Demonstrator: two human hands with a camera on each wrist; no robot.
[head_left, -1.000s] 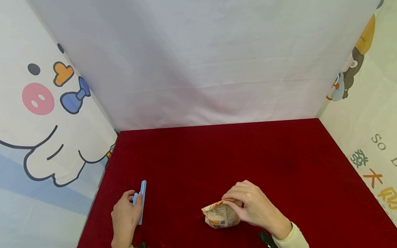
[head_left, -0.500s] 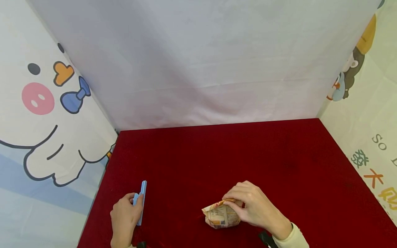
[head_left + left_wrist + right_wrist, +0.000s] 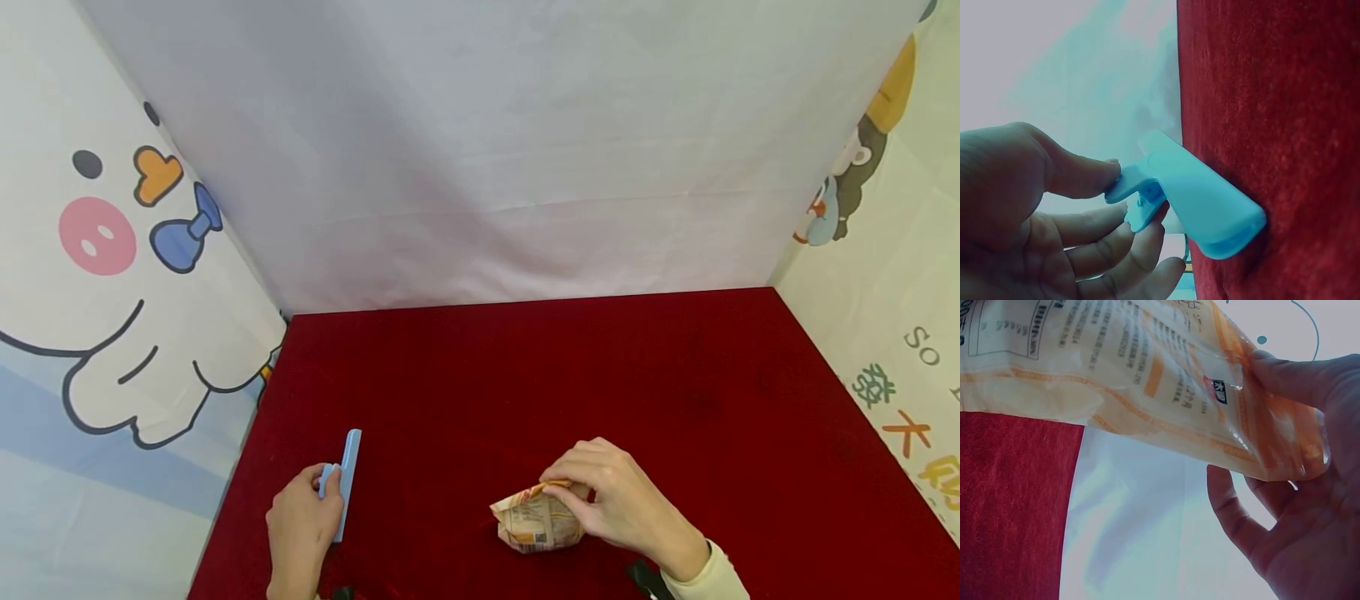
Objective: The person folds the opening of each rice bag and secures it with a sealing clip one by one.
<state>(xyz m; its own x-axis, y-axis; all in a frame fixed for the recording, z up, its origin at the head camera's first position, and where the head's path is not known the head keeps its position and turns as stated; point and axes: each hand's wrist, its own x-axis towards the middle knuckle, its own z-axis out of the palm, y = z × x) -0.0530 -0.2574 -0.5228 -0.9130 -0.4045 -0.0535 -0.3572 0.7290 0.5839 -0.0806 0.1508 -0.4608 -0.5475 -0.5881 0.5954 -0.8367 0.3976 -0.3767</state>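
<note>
A light blue bag clip (image 3: 349, 475) stands at the left of the red cloth, its long bar running away from me. My left hand (image 3: 298, 518) pinches its handle between thumb and fingers. The left wrist view shows the thumb on one lever of the clip (image 3: 1207, 200) and fingers behind the other, with the bar's end right at the cloth. To the right, my right hand (image 3: 609, 500) pinches the folded top edge of a printed food bag (image 3: 534, 527). Up close, orange trim and dark lettering show on the glossy bag (image 3: 1129, 369).
Red cloth (image 3: 525, 383) covers the table. A white curtain (image 3: 480, 167) hangs along its far edge. Printed cartoon sheets stand at the left (image 3: 112, 350) and right (image 3: 885, 275) sides.
The blue clip has tilted slightly, its far end swinging a little to the right in the left hand's grip. The right hand and the bag look nearly the same.
</note>
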